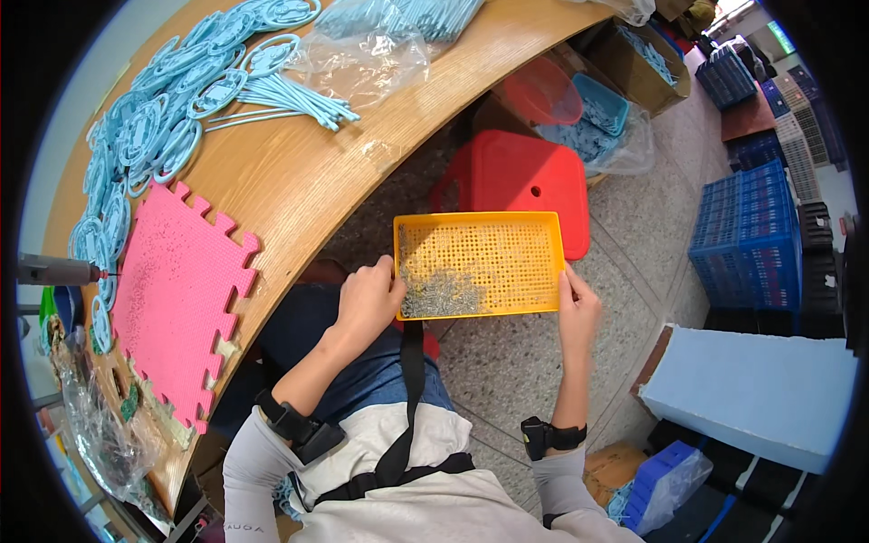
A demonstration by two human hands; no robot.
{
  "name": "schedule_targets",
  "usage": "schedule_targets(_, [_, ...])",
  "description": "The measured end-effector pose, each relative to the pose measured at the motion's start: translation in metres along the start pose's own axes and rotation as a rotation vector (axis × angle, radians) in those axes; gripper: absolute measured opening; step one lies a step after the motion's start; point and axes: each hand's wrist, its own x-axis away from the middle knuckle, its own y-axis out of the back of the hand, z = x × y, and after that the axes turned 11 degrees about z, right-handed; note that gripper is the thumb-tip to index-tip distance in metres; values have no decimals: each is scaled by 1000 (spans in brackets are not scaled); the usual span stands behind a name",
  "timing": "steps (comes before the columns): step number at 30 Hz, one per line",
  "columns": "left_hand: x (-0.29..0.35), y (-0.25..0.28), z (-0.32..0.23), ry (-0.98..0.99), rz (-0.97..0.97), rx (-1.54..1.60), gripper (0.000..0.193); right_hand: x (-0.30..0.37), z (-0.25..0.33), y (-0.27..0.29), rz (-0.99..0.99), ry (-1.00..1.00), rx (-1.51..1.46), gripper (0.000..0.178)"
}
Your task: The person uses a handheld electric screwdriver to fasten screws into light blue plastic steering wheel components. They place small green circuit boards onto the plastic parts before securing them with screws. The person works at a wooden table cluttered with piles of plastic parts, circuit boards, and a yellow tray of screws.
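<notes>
Between my two hands is a shallow yellow tray (pixel 511 262) with rows of small holes in its floor. My left hand (pixel 369 291) grips its left end, and my right hand (pixel 577 303) holds the lower right corner. Tiny silvery metal pieces (pixel 444 294) lie heaped in the tray's lower left part, with a thinner scatter along the left wall. They are too small to tell their kind. The tray is held over the floor, in front of a red plastic stool (pixel 529 176), away from the table.
On the curved-looking wooden table (pixel 299 185) lie a pink foam mat (pixel 176 299), light-blue plastic rings (pixel 140 136), thin blue sticks (pixel 294 98) and a clear bag (pixel 371 59). Blue crates (pixel 747 244) and a light-blue box (pixel 751 389) stand to the right. A pink basin (pixel 543 90) is beyond the stool.
</notes>
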Motion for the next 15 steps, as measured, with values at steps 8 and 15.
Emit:
schedule_targets(8, [4, 44, -65, -205, -169, -418, 18, 13, -63, -79, 63, -165, -634, 34])
schedule_targets(15, [11, 58, -68, -200, -243, -484, 21, 5, -46, -84, -25, -111, -641, 34])
